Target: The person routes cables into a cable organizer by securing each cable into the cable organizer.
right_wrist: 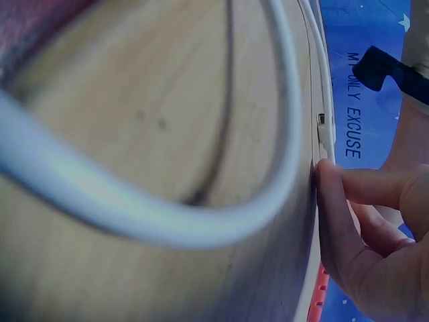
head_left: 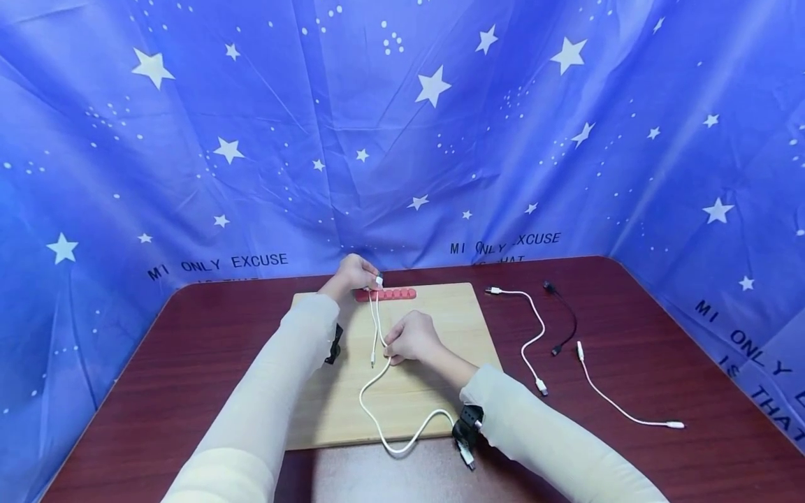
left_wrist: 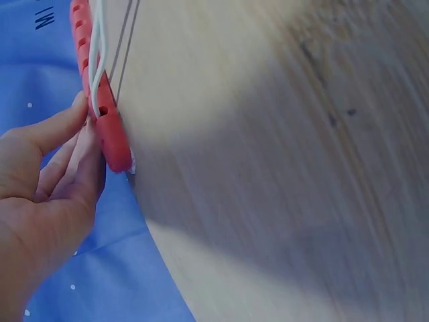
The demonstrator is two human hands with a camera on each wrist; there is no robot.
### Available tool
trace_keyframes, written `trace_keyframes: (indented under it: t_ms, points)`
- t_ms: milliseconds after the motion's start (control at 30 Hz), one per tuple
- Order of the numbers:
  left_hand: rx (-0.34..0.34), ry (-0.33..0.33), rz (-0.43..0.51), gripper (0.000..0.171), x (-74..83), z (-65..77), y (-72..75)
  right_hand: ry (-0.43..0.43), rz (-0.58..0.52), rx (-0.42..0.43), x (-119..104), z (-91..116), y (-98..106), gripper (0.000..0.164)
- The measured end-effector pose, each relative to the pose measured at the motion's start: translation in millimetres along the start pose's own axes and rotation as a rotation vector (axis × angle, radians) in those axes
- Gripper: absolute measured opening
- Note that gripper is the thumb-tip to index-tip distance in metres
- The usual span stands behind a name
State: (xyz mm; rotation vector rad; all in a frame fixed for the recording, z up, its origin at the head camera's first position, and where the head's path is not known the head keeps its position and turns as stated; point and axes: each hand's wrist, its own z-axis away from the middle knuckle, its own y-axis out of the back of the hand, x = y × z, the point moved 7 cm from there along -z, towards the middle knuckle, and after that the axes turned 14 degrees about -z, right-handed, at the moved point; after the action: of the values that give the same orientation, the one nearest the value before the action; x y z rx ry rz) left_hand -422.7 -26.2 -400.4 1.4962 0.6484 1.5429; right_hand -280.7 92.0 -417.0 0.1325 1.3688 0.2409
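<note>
At the board's far edge lies a red cable holder [head_left: 397, 294] with a row of slots. My left hand [head_left: 358, 271] is beside its left end, pinching a white plug [head_left: 379, 279]; in the left wrist view my thumb and fingers meet behind the holder [left_wrist: 115, 142]. Two white strands [left_wrist: 98, 57] run from a slot near that end. My right hand [head_left: 411, 337] pinches a white charging cable [head_left: 363, 399] over the middle of the board. The cable loops past the near edge to another plug [head_left: 467, 457]. A small connector tip [right_wrist: 324, 127] shows close to the right fingertips.
The wooden board [head_left: 339, 419] lies on a dark red table [head_left: 207, 349]. To its right lie a white USB cable [head_left: 533, 339], a short black cable [head_left: 574, 318] and another white cable [head_left: 606, 399]. A blue star-patterned curtain [head_left: 352, 91] hangs behind.
</note>
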Motion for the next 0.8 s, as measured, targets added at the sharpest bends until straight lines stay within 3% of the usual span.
trace_keyframes:
  t_ms: [233, 367, 567, 800]
  points:
    - [-0.049, 0.013, 0.054, 0.034, -1.3, -1.8, -0.9, 0.090, 0.117, -0.012, -10, 5, -3, 0.012]
    - [-0.045, 0.026, 0.068, 0.032, -0.9, -0.7, -2.3, 0.156, 0.285, -0.010, -16, 6, -4, 0.011]
    - [0.002, 0.053, 0.050, 0.033, -0.2, -1.7, -1.1, 0.284, 0.537, -0.031, -27, 5, -7, 0.017]
    - [0.059, 0.061, 0.015, 0.030, 2.4, -5.1, -0.3, 0.413, 0.609, -0.096, -32, 3, -11, 0.019]
